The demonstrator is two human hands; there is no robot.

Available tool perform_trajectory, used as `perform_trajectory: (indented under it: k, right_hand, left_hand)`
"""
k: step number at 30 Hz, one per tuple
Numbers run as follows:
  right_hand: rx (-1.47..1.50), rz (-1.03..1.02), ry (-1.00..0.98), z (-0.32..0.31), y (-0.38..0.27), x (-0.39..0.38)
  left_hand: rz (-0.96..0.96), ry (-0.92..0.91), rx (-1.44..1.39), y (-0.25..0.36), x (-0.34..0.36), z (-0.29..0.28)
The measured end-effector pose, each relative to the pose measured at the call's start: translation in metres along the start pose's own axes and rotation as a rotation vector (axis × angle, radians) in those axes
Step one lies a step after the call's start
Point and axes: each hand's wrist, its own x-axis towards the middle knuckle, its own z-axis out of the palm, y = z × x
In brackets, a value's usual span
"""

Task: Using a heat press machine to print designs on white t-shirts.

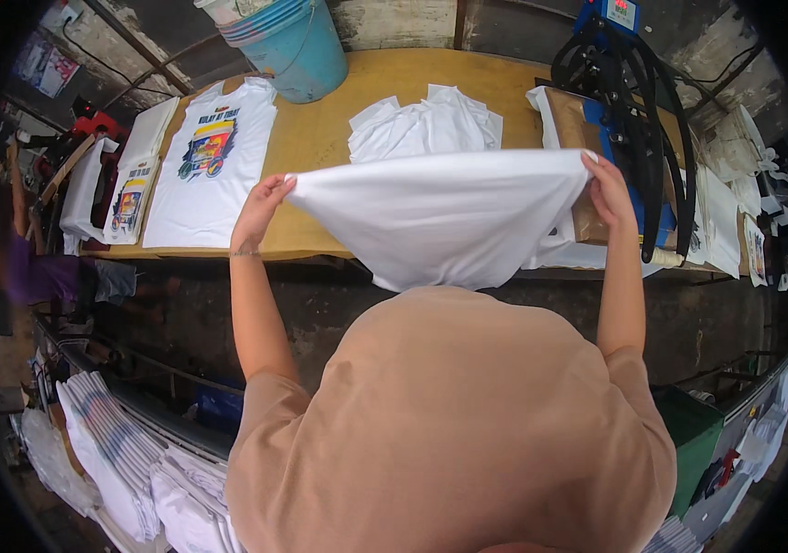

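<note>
A white shirt [449, 217] is stretched between my hands in front of my body, its upper edge taut and its lower part hanging toward me. My left hand [260, 207] pinches one corner of that edge, and my right hand [609, 189] pinches the other. Beyond it a loose heap of white shirts [426, 127] lies on the yellow-brown table [306, 230]. Left of my left hand lies a white sleeveless shirt [200, 198] with a colourful print, spread flat. A heat press [610, 101] stands close beyond my right hand, with white cloth on its near side.
A blue bucket [306, 55] stands at the table's back. Stacked printed shirts [127, 207] lie at its left end, and white cloths [716, 221] at its right. Behind me are folded shirts [113, 452] and a green box [693, 438]. A blurred person in purple [39, 272] is at far left.
</note>
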Motion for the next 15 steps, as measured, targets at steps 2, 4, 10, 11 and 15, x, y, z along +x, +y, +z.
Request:
perform_trajectory:
  k: [2, 4, 10, 11, 15]
  right_hand:
    - [-0.102, -0.083, 0.009, -0.010, -0.010, 0.014]
    - [0.013, -0.325, -0.106, 0.009, -0.049, -0.004]
    - [-0.097, -0.389, -0.170, -0.028, -0.076, -0.055]
    - [-0.187, -0.341, -0.123, -0.022, -0.076, -0.046]
    - [-0.299, -0.351, -0.008, -0.015, -0.083, -0.017]
  left_hand:
    - [0.137, 0.025, -0.143, 0.015, 0.009, -0.004]
    - [0.372, 0.071, -0.453, 0.034, -0.002, -0.017]
    - [0.476, 0.316, -0.050, 0.099, -0.082, 0.000]
    - [0.539, 0.279, 0.080, 0.094, -0.075, -0.006]
    - [0.399, 0.056, 0.183, 0.109, -0.043, -0.016]
